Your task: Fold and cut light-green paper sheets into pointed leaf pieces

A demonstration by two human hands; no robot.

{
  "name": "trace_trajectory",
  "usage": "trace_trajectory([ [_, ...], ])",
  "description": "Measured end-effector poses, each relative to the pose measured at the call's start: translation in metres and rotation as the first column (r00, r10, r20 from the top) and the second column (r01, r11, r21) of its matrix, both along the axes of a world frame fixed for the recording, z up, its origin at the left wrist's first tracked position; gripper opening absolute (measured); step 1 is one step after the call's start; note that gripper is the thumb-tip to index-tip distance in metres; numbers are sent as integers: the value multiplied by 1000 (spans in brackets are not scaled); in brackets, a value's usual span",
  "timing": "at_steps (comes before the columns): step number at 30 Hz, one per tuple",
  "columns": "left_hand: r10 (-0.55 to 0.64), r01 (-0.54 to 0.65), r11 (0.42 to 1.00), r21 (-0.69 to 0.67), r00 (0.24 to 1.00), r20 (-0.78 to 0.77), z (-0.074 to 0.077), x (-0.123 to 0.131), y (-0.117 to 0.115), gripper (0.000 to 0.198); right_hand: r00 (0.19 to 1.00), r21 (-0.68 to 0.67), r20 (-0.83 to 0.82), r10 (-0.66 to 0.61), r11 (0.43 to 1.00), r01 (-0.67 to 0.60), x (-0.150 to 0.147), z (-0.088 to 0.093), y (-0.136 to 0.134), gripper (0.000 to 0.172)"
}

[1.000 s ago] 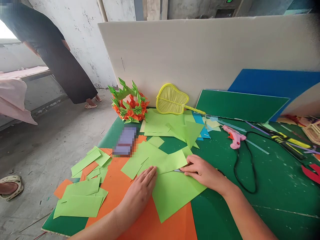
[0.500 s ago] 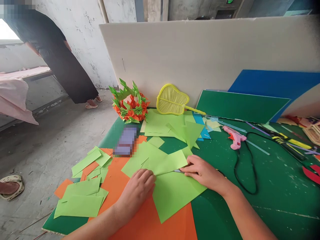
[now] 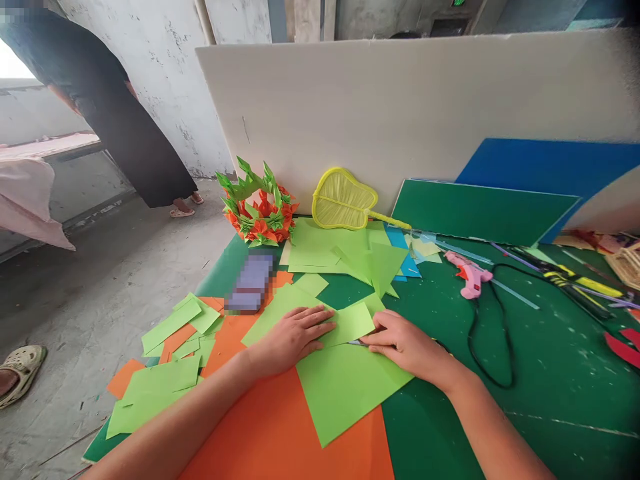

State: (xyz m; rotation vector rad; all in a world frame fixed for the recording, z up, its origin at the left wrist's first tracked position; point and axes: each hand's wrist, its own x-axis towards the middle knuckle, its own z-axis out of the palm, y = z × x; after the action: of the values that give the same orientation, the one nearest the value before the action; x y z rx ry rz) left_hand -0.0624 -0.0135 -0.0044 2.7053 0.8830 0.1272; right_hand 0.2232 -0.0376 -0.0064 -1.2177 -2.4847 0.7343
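Note:
My left hand (image 3: 295, 337) lies flat on a green paper sheet (image 3: 354, 323), fingers stretched out. My right hand (image 3: 397, 341) is closed round a utility knife (image 3: 356, 343); its thin metal blade pokes out left of the fingers, and most of the handle is hidden. The blade sits at the lower edge of that sheet, where it meets another green paper piece (image 3: 345, 393) nearer to me. Beneath both lies a large orange sheet (image 3: 280, 433). Cut green paper pieces (image 3: 160, 373) are heaped at the left, partly behind my left forearm.
Behind my hands are a phone (image 3: 251, 283), a red-green folded-paper ring (image 3: 260, 207), a yellow fan (image 3: 345, 199) and more green paper (image 3: 317, 250). A pink glue gun (image 3: 469, 273) with a black cord lies right. A board (image 3: 400, 100) stands behind; a person (image 3: 110, 107) stands far left.
My left hand has moved up and right and flattened out, its fingers now spread on the green sheet. My right hand with the knife has stayed in place.

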Motion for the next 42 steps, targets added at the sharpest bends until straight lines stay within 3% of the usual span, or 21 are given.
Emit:
trace_trajectory([
  [25,-44,44,999,3,999,-23,4,-3,-1,43,997,-48,-75,-1,999,-2,5,-2,-4,24],
  [42,-34,35,999,-28,999,21,5,-3,0,41,995,-25,-89,36,999,-39,-11,2,-8,21],
])
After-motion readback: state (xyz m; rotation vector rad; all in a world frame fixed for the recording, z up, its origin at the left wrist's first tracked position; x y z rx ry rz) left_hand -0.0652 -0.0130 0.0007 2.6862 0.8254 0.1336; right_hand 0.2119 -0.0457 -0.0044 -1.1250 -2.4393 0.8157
